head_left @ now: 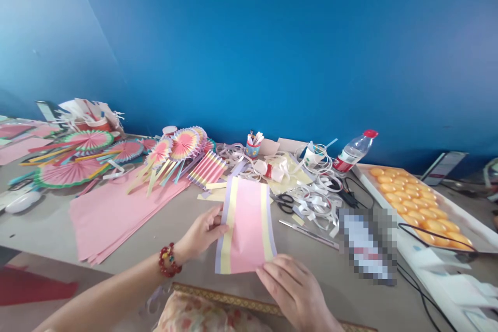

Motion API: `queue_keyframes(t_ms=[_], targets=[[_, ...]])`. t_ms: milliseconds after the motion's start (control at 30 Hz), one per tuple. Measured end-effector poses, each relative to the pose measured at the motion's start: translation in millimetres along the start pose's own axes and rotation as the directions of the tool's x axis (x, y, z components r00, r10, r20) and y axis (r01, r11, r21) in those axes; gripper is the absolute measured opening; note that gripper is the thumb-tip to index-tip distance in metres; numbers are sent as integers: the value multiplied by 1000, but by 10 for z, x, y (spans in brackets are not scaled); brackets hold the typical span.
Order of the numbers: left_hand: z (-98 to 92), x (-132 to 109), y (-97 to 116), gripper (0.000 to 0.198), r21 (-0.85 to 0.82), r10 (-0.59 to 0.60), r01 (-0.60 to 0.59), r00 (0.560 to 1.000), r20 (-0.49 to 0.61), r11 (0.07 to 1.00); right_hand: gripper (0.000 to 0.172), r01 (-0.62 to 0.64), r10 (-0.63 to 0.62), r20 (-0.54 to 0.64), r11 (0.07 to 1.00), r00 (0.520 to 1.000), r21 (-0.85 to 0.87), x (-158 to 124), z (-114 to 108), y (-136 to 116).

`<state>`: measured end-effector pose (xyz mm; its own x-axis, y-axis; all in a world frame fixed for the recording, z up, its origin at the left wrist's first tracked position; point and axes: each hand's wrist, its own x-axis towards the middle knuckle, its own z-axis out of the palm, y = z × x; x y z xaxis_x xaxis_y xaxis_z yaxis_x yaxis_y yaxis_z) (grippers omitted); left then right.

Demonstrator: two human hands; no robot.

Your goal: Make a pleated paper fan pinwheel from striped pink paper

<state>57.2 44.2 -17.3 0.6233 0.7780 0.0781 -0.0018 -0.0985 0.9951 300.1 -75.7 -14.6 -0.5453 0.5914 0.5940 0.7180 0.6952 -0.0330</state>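
A pink paper sheet with yellow and lilac stripes along its long sides is held up over the near part of the table. My left hand grips its left edge, thumb on the front and fingers behind. At the lower right corner, my right hand pinches the paper between thumb and fingers. Beyond the sheet lies a pleated piece in the same pink, yellow and lilac. Black-handled scissors and a slim craft knife rest just right of the sheet.
Stacked pink paper and folded paper fans lie to the left. White strips tangle on the right, near a red-capped bottle and a tray of orange domes. A blue partition closes the back.
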Motion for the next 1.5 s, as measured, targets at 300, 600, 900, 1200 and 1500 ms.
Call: queue_keyframes(t_ms=[300, 600, 900, 1200, 1500], targets=[[-46, -227, -54, 36, 815, 289, -215, 955, 61, 539, 25, -59, 50, 232, 998, 971, 33, -66, 365, 96], [241, -402, -150, 17, 859, 126, -356, 934, 333, 369, 22, -94, 79, 250, 994, 965, 49, -62, 373, 131], [193, -384, -114, 30, 856, 170, -319, 947, 272, 407, 19, -181, 160, 261, 982, 952, 56, -67, 233, 187], [124, -420, -87, 21, 903, 129, -281, 959, 252, 324, 22, -265, 216, 278, 952, 936, 155, -60, 240, 165], [-211, -246, 17, 20, 836, 171, -228, 972, 163, 499, 21, -318, 253, 282, 924, 925, 213, -42, 255, 170]])
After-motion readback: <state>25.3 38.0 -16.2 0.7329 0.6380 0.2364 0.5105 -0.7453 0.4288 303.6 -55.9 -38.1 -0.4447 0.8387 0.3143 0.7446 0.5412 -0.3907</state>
